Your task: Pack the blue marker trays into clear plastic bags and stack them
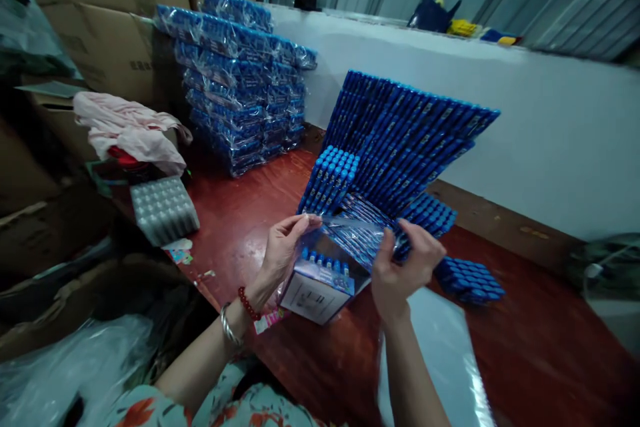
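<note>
A small display box point(317, 299) with a white front panel stands on the red table, with a row of slim blue pen-like tubes point(325, 265) showing in it. Clear plastic bag film point(357, 225) stretches above and around this box. My left hand point(283, 247) pinches the film's edge between thumb and fingers, at the box's upper left. On the other side, my right hand point(405, 267) has its fingers closed on the film's right edge. Just behind the box, many more blue tubes point(400, 147) are piled in a tall, slanting stack.
Plastic-wrapped blue packs point(245, 87) are stacked at the back left, near cardboard boxes point(110, 33). A pink cloth point(127, 127) and a grey bumpy block point(165, 210) lie left. Flat clear plastic sheets point(440, 340) and a bundle of blue tubes point(470, 279) lie right. A white wall point(540, 147) runs behind.
</note>
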`<state>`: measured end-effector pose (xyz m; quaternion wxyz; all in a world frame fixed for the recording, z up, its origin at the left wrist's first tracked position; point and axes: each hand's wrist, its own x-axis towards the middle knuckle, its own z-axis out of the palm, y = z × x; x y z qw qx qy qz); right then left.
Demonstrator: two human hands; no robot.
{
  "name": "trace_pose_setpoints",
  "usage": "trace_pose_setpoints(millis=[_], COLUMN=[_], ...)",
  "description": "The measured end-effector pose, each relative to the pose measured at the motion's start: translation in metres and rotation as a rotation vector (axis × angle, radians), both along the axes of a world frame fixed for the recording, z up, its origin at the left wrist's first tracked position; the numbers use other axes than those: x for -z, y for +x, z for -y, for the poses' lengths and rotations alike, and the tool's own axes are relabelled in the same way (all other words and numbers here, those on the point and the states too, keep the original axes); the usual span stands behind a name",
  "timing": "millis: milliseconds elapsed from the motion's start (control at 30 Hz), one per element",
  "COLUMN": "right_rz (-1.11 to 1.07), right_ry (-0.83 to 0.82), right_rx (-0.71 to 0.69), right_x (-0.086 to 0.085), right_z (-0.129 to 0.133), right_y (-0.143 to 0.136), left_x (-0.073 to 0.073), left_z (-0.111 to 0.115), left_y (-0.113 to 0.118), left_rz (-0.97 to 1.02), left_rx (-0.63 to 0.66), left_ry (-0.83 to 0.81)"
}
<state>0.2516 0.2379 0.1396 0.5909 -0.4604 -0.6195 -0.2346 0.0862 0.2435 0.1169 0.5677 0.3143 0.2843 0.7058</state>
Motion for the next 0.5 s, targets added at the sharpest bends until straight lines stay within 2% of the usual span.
trace_pose_setpoints(millis=[67, 100, 167, 367, 500], right_rz=[0.401, 0.533, 0.665, 0.795, 0.721], right_ry=[-0.004, -0.038, -0.090, -0.042, -0.038], right_rx=[-0.024, -0.053, -0.078, -0.134, -0.202], right_x=[-0.004, -0.005, -0.005, 0.002, -0.001], right_z=[0.004, 0.003, 0.000, -0.015, -0.033], right_y=[-0.015, -0.023, -0.036, -0.048, -0.053], left_x=[0.003, 0.004, 0.007, 0.010, 0.008], left_z=[-0.001, -0.002, -0.002, -0.003, 0.001], left_y=[0.002, 0.003, 0.002, -0.009, -0.012], left_rz=[-0.054, -0.076, -0.121, -0.354, -0.532], left_rx=[-0.046, -0.068, -0.108, -0.142, -0.157], left_ry=[0.012, 0.017, 0.022, 0.095, 0.108])
